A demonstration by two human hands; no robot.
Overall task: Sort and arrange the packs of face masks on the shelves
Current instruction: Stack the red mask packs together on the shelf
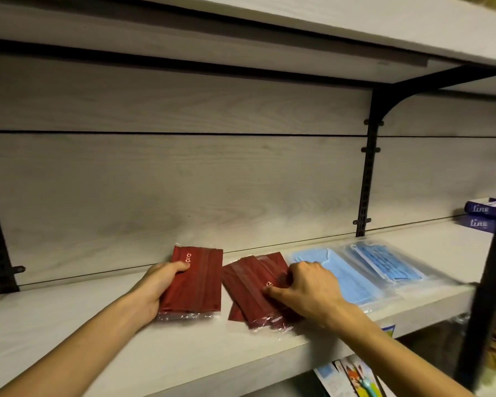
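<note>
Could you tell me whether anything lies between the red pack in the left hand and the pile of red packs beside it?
Nothing visible does. The left hand grips one red pack, and only a narrow strip of bare shelf separates it from the red pile, on which the right hand rests. The blue packs lie beyond the pile, out of the way.
</note>
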